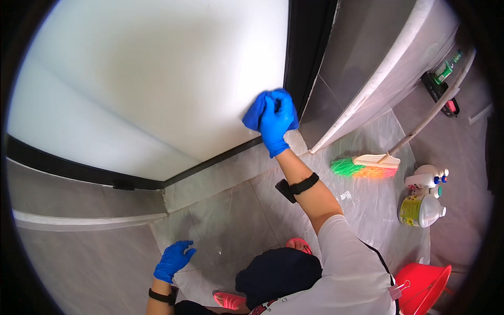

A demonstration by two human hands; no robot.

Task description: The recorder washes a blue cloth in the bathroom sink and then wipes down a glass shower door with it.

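Note:
My right hand [277, 118], in a blue glove, grips a folded blue cloth [254, 114]. The cloth lies against the lower right corner of a frosted white door panel [157, 78] and reaches over its black frame [305, 51]. My left hand [173, 258], gloved in blue too, hangs in the air at the lower left with its fingers apart and nothing in it. Below it are the grey wall and floor tiles. Both forearms carry black straps.
A broom [378, 161] with multicoloured bristles leans on the right. Several bottles [421, 181] and a large jug [421, 210] stand by the wall. A red bucket [419, 287] is at the lower right. A raised tile sill [232, 169] runs under the door.

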